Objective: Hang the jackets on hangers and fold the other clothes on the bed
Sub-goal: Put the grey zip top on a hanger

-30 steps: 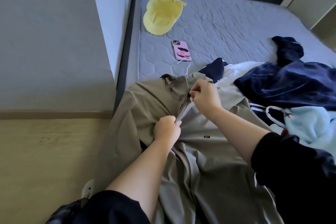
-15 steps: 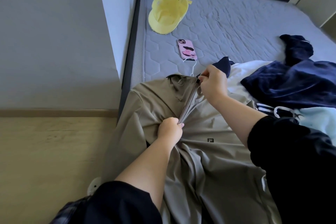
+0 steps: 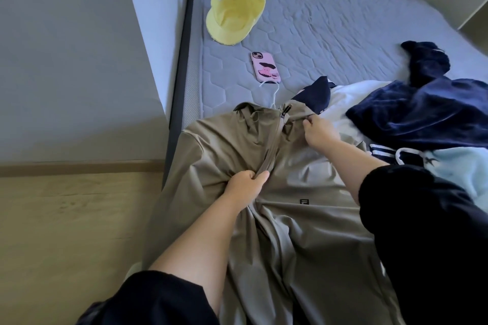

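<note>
One grey quilted mattress (image 3: 343, 21) fills the view from 12 to 3 o'clock. Khaki jacket (image 3: 303, 232) lies front up at centre, its lower part draped over the near bed edge toward 6 o'clock, zipped to the collar. Heap of other clothes at 3 o'clock, touching the jacket's right shoulder: navy velvet garment (image 3: 422, 113) on top, white garment (image 3: 351, 95) and light blue garment (image 3: 464, 166) under it. Yellow cap (image 3: 232, 16) at 11 o'clock, inside up. Left hand (image 3: 245, 182) grips bunched jacket fabric at the zip line, mid-chest. Right hand (image 3: 319, 129) pinches the collar fabric at 3 o'clock of the zipper pull (image 3: 285, 111). Pink phone (image 3: 265, 66) face down, between cap and collar. White hanger hook (image 3: 273, 95) pokes out at the collar's 12 o'clock.
</note>
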Available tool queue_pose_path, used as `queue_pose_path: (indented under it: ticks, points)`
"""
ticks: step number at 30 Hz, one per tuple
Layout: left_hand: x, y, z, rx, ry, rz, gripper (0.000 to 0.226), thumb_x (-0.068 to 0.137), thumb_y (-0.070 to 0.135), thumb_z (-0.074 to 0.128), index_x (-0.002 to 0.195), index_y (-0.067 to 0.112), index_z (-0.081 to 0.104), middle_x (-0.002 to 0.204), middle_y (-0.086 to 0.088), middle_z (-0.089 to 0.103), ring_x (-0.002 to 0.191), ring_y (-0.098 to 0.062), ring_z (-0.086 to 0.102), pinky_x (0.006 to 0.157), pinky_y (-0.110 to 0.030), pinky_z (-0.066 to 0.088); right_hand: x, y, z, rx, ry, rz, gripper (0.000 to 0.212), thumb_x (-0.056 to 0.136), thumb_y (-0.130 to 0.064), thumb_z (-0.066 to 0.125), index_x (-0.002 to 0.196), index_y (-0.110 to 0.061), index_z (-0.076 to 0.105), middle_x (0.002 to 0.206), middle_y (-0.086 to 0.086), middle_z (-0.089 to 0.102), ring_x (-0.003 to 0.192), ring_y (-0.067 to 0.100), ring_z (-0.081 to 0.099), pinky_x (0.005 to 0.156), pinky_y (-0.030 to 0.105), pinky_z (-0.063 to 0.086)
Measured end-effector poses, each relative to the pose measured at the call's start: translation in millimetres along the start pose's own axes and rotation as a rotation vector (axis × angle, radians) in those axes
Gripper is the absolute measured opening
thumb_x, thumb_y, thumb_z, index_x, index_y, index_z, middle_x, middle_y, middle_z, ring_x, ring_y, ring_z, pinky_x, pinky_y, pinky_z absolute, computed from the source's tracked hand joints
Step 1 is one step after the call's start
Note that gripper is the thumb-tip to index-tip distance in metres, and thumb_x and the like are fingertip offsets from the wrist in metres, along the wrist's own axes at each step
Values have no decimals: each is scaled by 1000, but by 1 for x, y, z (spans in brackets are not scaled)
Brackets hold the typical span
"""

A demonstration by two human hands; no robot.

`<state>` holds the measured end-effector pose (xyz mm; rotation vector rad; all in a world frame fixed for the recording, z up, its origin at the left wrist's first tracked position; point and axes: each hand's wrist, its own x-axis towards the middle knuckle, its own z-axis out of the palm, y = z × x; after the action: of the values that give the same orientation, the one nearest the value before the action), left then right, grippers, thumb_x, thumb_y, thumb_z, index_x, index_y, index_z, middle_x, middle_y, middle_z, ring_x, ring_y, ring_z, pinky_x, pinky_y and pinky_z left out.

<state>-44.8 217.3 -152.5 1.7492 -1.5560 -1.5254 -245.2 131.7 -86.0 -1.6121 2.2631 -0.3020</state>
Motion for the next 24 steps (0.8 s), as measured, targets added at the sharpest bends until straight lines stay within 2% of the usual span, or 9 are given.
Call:
queue_pose_path:
  ticks: [2,4,5,7,9,12,16,21,24]
  points:
    - [0,-1,3,81,-48,41,36,89,50,52,83,15,56,86,1,61,90,-22,57,77,-33,42,-3,-1,4,31,46,20,40,100,-34,33,120,-8,54,126,18,57,117,37,50,98,44,40]
    - [-2,2,3,157,-76,58,49,88,52,52,116,11,56,118,-3,60,113,-24,54,94,-35,42,-9,-7,6,48,106,63,40,98,-40,36,116,-11,56,120,16,61,114,37,53,97,43,41]
    - [-4,4,1,162,-93,59,52,88,52,52,120,11,53,122,-4,59,116,-24,53,97,-36,41,-13,-9,7,47,130,74,39,96,-42,37,113,-13,58,116,15,62,112,36,54,95,42,41]
    - [-11,10,-6,149,-93,99,43,93,49,49,112,11,55,119,-6,61,113,-25,55,90,-34,43,-23,-14,7,91,174,70,34,95,-42,41,103,-15,60,110,12,65,107,35,56,92,40,41]
    - [-20,16,-20,217,21,214,28,96,40,47,101,13,55,111,-8,62,106,-26,56,81,-32,41,-33,-22,0,197,192,31,26,94,-37,47,92,-16,62,103,10,68,102,34,58,87,38,44]
    - [-37,33,-49,344,381,426,23,96,24,50,110,8,59,111,-11,56,107,-28,51,86,-36,41,-47,-40,-21,335,217,-70,14,89,-24,54,84,-17,65,90,9,69,91,33,60,75,37,46]
    - [-62,73,-100,444,816,621,22,91,13,58,107,-2,60,110,-20,56,105,-39,52,89,-46,42,-71,-76,-60,417,265,-197,15,87,-19,57,89,-14,71,87,10,71,88,31,61,83,41,49]
    - [-96,113,-156,534,819,554,50,96,36,52,136,7,44,131,-13,52,121,-31,47,101,-39,36,-103,-117,-106,523,311,-314,13,86,-18,60,74,-22,64,71,-4,63,82,23,58,71,30,40]
    - [-125,135,-187,476,817,528,46,93,42,55,127,12,52,119,-10,60,112,-32,54,93,-39,42,-124,-140,-136,557,354,-354,31,85,-17,63,58,-23,49,57,-9,50,71,23,52,63,28,33]
